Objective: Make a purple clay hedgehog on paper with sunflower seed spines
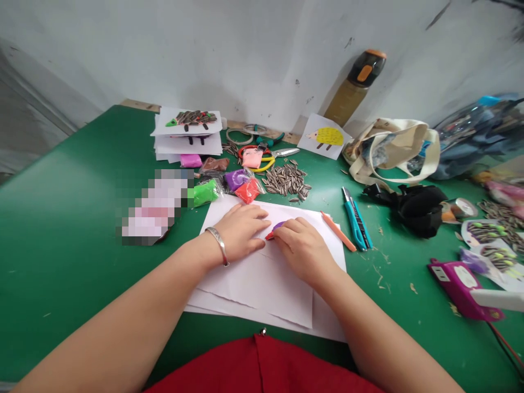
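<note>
White paper sheets [262,289] lie stacked on the green table in front of me. My left hand [241,232] rests flat on the top sheet, fingers spread, with a silver bangle at the wrist. My right hand [305,245] is closed, its fingertips bent over a small piece of purple and red modelling clay [269,236] on the paper; most of the piece is hidden under the fingers. Beyond the sheets lie bags of clay in green [206,192], red [248,190] and purple [236,178], beside a pile of sunflower seeds [289,180].
An orange pen [338,232] touches the paper's right edge, near a teal utility knife [355,221]. Scissors [282,153] and hedgehog pictures [188,121] are at the back. A bottle [352,87] leans on the wall. Rightward are a cloth bag [393,153] and a purple glue-gun-like tool [462,289].
</note>
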Demonstrator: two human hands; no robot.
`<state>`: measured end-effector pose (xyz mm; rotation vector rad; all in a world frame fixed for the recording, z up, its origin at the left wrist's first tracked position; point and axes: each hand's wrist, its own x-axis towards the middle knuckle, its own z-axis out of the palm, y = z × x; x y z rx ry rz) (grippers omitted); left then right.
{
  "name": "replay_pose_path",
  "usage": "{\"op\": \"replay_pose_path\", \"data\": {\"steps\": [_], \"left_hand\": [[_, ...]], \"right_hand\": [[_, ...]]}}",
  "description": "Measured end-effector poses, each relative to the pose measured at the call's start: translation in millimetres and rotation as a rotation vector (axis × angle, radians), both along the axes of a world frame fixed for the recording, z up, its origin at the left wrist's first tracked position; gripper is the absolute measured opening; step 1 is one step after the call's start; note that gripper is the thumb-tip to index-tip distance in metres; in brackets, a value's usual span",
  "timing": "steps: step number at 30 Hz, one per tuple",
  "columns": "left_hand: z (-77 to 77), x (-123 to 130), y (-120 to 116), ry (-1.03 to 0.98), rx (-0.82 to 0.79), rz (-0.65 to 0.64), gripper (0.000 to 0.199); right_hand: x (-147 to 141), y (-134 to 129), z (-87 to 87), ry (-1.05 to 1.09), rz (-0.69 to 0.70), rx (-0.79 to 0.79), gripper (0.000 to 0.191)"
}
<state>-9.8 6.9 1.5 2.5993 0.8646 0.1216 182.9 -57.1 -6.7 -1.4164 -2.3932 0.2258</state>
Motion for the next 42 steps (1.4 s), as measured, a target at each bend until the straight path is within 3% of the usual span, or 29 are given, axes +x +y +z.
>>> {"op": "replay_pose_path", "data": {"steps": [7,11,18,31,36,39,42], "left_hand": [[2.1,0.3,-0.2,0.009,0.014,0.001,0.017],[1.5,0.0,-0.1,0.001,0.014,0.004,0.017],[0.8,0.2,0.5,-0.016,-0.004,0.005,0.021],[1.5,-0.2,0.7,-0.035,-0.025,0.012,0.022],[3.7,0.7,0.3,-0.003,-0.017,0.005,0.018],[4.0,0.2,0.4,0.007,-0.021,0.004,0.020],[2.3,-1.7,1.0,-0.007,-0.028,-0.003,0.026]], "right_hand": [[3.3,7.6,12.8,-0.043,0.055,-0.031,0.024],[0.7,12.3,9.9,-0.082,0.104,-0.030,0.023],[1.8,10.9,6.9,0.021,0.069,-0.031,0.024],[1.3,12.6,2.9,-0.062,0.091,0.013,0.027],[2.2,13.1,4.3,0.002,0.084,-0.023,0.026],[10.0,14.8,7.2,0.116,0.031,-0.053,0.024],[24.7,17.4,8.4,0.260,-0.133,-0.003,0.018]]}}
